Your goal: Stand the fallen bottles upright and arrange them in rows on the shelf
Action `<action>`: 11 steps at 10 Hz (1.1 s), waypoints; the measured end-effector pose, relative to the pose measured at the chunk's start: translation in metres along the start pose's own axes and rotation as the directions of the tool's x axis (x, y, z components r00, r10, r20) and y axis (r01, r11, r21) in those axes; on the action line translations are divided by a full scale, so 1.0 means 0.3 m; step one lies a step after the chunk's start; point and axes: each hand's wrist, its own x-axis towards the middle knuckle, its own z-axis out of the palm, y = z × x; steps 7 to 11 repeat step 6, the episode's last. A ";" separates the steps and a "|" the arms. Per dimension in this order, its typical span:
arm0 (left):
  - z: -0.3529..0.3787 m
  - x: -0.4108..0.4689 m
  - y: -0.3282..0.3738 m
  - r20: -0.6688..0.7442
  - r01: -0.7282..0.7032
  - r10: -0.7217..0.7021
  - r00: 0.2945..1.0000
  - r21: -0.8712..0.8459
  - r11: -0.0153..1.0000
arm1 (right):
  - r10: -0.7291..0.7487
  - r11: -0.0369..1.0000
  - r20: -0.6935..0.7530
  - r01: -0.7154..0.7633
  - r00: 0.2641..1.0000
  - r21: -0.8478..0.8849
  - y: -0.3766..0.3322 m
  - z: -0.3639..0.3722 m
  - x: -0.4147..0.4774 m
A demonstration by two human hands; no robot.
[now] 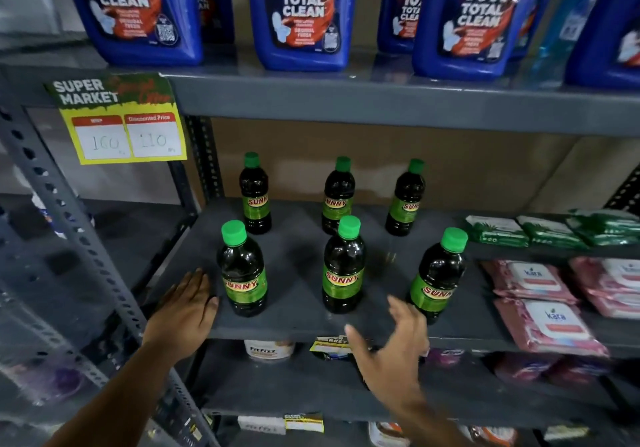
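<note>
I am facing a grey metal shelf (298,273) that is carrying six dark bottles with green caps and green "SUNNY" labels, all standing upright in two rows of three. The back row is standing at my 11 (255,193), 12 (338,195) and 1 o'clock (405,198); the front row is standing nearer me, one bottle at 10 o'clock (242,270), one at centre (343,266), one at 2 o'clock (438,275) leaning slightly right in the wide view. Big blue cleaner jugs (301,16) are sitting on the board above. Pink wipe packs (550,325) are lying at 3 o'clock, green packs (550,231) behind them. A yellow price tag (121,120) is hanging at 10 o'clock.

My left hand (183,311) is resting flat and open at the shelf's front edge, just beside the front-left bottle, gripping nothing. My right hand (391,339) is hovering open, fingers spread, near the front-right bottle and holding nothing.
</note>
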 end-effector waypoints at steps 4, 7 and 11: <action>-0.205 -0.102 0.114 0.009 0.187 -0.219 0.976 -0.556 0.810 | 0.278 0.960 0.300 -0.278 0.912 -0.044 0.166 -0.264 0.225; -0.276 -0.259 0.164 -0.249 0.029 -0.107 0.963 -0.297 0.955 | 0.122 0.977 0.193 -0.084 0.974 -0.195 0.135 -0.364 0.200; -0.276 -0.259 0.164 -0.249 0.029 -0.107 0.963 -0.297 0.955 | 0.122 0.977 0.193 -0.084 0.974 -0.195 0.135 -0.364 0.200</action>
